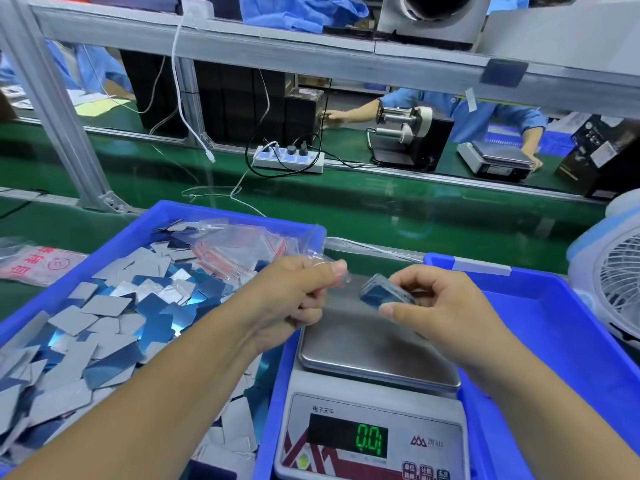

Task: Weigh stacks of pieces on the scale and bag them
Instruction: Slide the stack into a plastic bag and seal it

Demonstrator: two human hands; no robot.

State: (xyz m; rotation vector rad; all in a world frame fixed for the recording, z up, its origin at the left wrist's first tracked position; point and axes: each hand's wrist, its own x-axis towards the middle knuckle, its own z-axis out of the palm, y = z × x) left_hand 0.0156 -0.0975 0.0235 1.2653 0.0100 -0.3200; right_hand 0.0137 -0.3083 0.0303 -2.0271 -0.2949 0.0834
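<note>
The right hand [440, 303] pinches a small stack of pieces [386, 292] between thumb and curled fingers, holding it in the air above the pan of the scale [374, 355], whose green display reads close to zero with nothing on the plate. The left hand [294, 292] is closed on the mouth of a small clear bag [332, 271], pinched between thumb and forefinger just beside the stack. The pieces look like thin rounded-corner rectangles, shiny blue on one face and dull grey on the other, probably light and fairly stiff but slick against each other, so the stack likely wants a squeeze across its flat faces or along its short edges to keep it from fanning out. The bag is soft, limp film that will collapse unless its lips are held apart; gripping near the opening seems best. More loose pieces and a heap of red-striped bags [235, 251] lie in the blue tray [145, 220] to the left; the scale sits in a second blue tray [554, 306], and a white fan [613, 282] stands at the right edge
</note>
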